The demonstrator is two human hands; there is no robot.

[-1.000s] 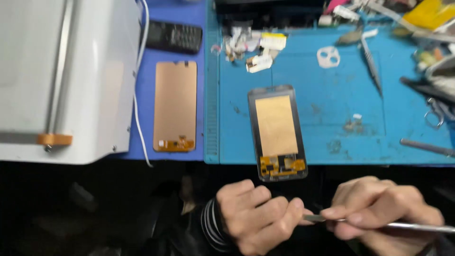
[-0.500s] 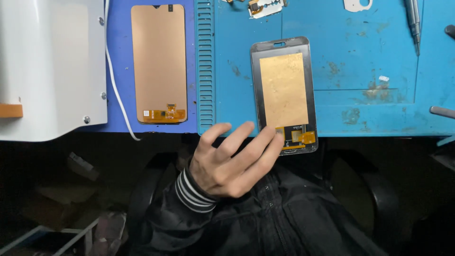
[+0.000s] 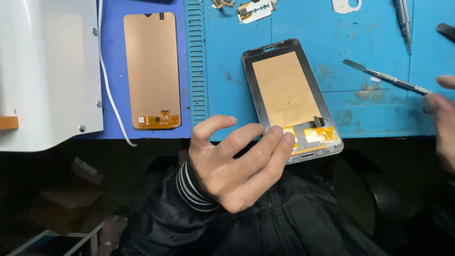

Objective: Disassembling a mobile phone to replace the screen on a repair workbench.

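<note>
Loose, open-fingered grip of left hand steadies the lower corner of grey-framed, gold-backed phone screen assembly on blue bench mat; right hand, right of the assembly, pinches thin metal spudger, best kept flat.

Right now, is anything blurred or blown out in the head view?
Head view: the right hand at the frame edge is motion-blurred; the left hand, phone frame and spudger are sharp; the white machine is bright, its surface detail washed out; below the mat is dark.

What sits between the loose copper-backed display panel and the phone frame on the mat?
In the head view, a ribbed blue strip of the mat runs between the display panel and the phone frame; otherwise bare mat.
</note>
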